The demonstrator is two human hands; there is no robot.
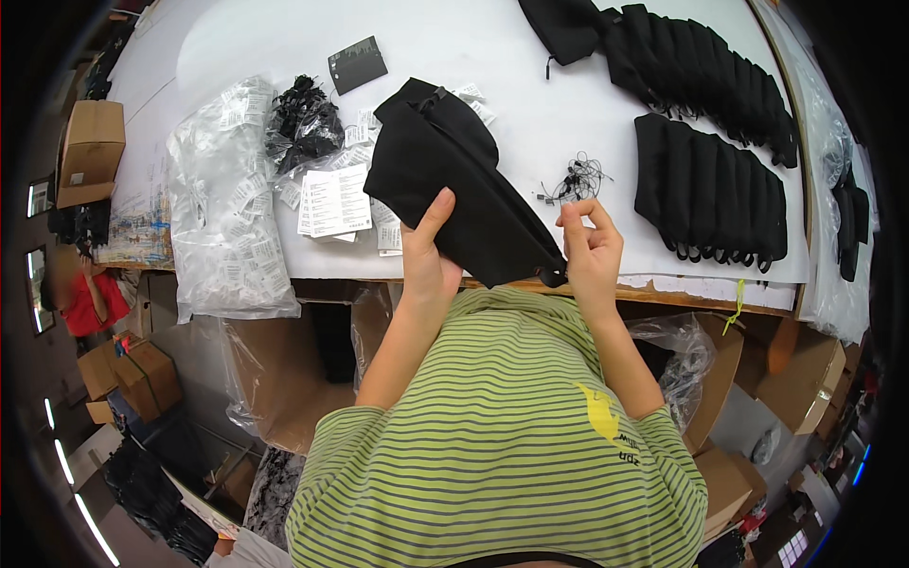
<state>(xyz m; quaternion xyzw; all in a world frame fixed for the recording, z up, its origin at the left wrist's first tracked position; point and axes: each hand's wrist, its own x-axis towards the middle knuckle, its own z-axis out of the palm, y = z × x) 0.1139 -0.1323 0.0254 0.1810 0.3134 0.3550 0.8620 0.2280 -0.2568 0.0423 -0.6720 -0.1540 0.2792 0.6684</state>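
My left hand (435, 260) grips a soft black fabric pouch (454, 180) by its near edge, thumb on top, holding it tilted above the front of the white table. A dark zipper or cord end shows at its far corner. Beside the pouch's lower right corner, my right hand (592, 254) is raised with thumb and fingertips pinched together. Whatever they hold is too small to make out. Just beyond those fingertips lies a loose tangle of thin black tag strings (579, 178).
Black pouches lie in an overlapping back row (696, 66) and a nearer row (710, 194) at the right. On the left are a clear bag of white labels (232, 208), bundled black strings (303, 123), printed white cards (333, 202) and a dark card (358, 64). Cardboard boxes (284, 379) stand below the table.
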